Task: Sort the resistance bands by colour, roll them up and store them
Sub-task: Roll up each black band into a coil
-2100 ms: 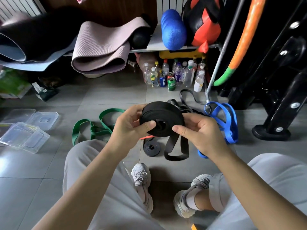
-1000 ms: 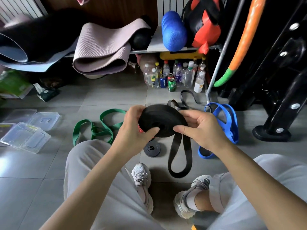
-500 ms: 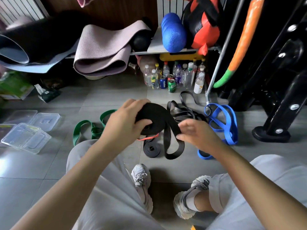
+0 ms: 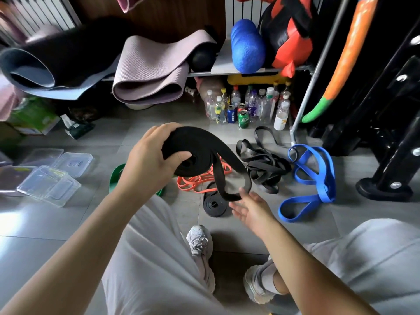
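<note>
My left hand (image 4: 147, 160) grips a wide black band roll (image 4: 193, 151) above the floor, thumb pressed on its face. A loose loop of the same band hangs down to the right. Below that loop my right hand (image 4: 252, 208) is open, palm up, fingertips touching the bottom of the loop. On the floor lie a small rolled black band (image 4: 213, 206), a thin orange band (image 4: 197, 183), a heap of loose black bands (image 4: 266, 164), a blue band (image 4: 311, 180) and a green band (image 4: 116, 176), mostly hidden behind my left arm.
Clear plastic boxes and lids (image 4: 50, 178) sit on the floor at the left. Bottles and cans (image 4: 245, 108) stand under a shelf with yoga mats (image 4: 150, 69) and a blue roller (image 4: 247, 48). A black machine base (image 4: 384, 187) stands at the right. My knees and shoes fill the foreground.
My right hand let go of the roll and dropped below the hanging loop, opening. My left hand turned the roll and moved it left, uncovering the orange band.
</note>
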Motion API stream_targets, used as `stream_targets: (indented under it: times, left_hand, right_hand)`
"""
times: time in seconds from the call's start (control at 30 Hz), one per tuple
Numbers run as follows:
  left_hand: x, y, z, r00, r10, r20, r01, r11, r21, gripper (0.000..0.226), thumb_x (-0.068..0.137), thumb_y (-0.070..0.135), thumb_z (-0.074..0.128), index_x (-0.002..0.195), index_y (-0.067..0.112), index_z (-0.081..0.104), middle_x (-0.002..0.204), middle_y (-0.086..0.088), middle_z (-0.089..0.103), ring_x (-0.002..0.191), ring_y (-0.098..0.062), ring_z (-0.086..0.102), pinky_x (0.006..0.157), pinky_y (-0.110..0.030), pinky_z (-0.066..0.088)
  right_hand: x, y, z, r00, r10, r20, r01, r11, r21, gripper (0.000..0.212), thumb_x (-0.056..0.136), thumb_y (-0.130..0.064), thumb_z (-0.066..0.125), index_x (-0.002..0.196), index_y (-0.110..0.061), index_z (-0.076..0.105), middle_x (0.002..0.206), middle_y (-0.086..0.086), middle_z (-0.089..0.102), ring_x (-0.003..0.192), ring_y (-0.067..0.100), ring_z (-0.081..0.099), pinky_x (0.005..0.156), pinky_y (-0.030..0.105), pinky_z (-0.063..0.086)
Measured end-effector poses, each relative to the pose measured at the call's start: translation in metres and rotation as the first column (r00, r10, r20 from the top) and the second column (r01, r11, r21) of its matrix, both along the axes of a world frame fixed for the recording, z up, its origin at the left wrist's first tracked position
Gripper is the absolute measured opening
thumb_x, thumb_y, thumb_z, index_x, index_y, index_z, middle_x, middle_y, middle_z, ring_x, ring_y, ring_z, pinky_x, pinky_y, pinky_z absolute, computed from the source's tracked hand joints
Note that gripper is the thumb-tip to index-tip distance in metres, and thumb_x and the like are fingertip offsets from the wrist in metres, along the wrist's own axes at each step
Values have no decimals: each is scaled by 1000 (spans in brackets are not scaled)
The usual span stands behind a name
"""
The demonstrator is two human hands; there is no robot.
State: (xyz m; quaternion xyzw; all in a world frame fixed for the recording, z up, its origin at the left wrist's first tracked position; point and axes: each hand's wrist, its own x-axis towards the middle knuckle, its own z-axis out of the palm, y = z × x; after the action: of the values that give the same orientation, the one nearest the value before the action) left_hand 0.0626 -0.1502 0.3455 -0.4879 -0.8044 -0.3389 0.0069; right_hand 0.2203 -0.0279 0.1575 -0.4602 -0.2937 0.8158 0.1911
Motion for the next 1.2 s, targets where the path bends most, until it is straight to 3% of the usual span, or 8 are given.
stream_targets:
  times: [0.13, 0.33, 0.43, 0.57, 0.8, 0.9, 1.1, 1.2]
  left_hand:
    - [-9, -10, -4, 999, 38, -6, -38, 999, -29, 44, 79, 20, 71, 120, 22, 55, 102, 11, 51, 91, -8, 46, 80, -23, 37]
    - [-32, -14, -30, 983, 180, 38, -178, 982, -61, 43, 79, 18, 70, 120, 20, 56, 103, 5, 53, 90, -15, 49, 80, -29, 38]
    - [-37, -11, -46, 981, 186, 56, -180, 978, -105, 42, 79, 18, 70, 119, 19, 57, 107, -2, 57, 95, -22, 53, 81, -31, 41]
    - [-45, -6, -61, 972, 222, 80, -209, 967, -144, 42, 79, 19, 70, 118, 19, 56, 110, -5, 59, 97, -25, 55, 81, -31, 41]
    - [-52, -7, -73, 966, 254, 38, -240, 946, -216, 41, 80, 19, 69, 119, 17, 56, 112, -7, 58, 96, -30, 56, 81, -34, 43]
    - [-56, -11, -71, 967, 254, 28, -243, 946, -215, 42, 81, 17, 68, 121, 16, 55, 113, -8, 57, 98, -31, 56, 82, -35, 44]
    - [-44, -11, -63, 992, 116, -53, -125, 965, -231, 44, 83, 18, 67, 125, 17, 53, 116, -5, 55, 98, -28, 54, 80, -31, 41]
    - [-24, -6, -59, 995, -20, -96, -5, 969, -246, 44, 83, 19, 66, 125, 18, 53, 114, -4, 55, 100, -28, 55, 80, -35, 45]
  right_hand:
    - [-6, 7, 6, 996, -74, -50, 74, 997, 0, 10, 94, -10, 52, 92, -5, 60, 96, 11, 64, 81, 22, 64, 83, 34, 51]
    - [41, 13, -1, 990, 133, -49, -132, 991, 13, 12, 82, -5, 64, 85, -8, 53, 75, 7, 70, 74, 18, 70, 63, 26, 58]
    - [61, 12, -3, 976, 193, -100, -194, 981, 8, 51, 42, -30, 93, 76, -6, 63, 75, 9, 71, 74, 18, 71, 59, 25, 57]
    - [72, 14, 1, 969, 66, -237, -83, 995, -62, 66, 8, -42, 95, 65, -14, 76, 73, 4, 73, 71, 14, 72, 56, 24, 56]
    - [59, 25, 29, 847, -168, -504, 63, 974, -219, 41, 43, -43, 88, 49, -14, 59, 75, 6, 72, 84, 22, 72, 73, 42, 58]
    - [58, 31, 30, 911, -89, -402, 35, 989, -140, 50, 59, -60, 68, 46, -16, 48, 66, 4, 60, 78, 20, 70, 80, 37, 55]
    - [57, 40, 13, 998, -51, -34, 48, 995, -91, 17, 85, -27, 62, 79, -13, 54, 66, 3, 52, 79, 18, 58, 80, 32, 47]
    - [56, 40, 8, 927, 138, 350, -190, 975, 119, 25, 89, -35, 58, 76, -14, 55, 74, 5, 51, 77, 17, 52, 81, 27, 37]
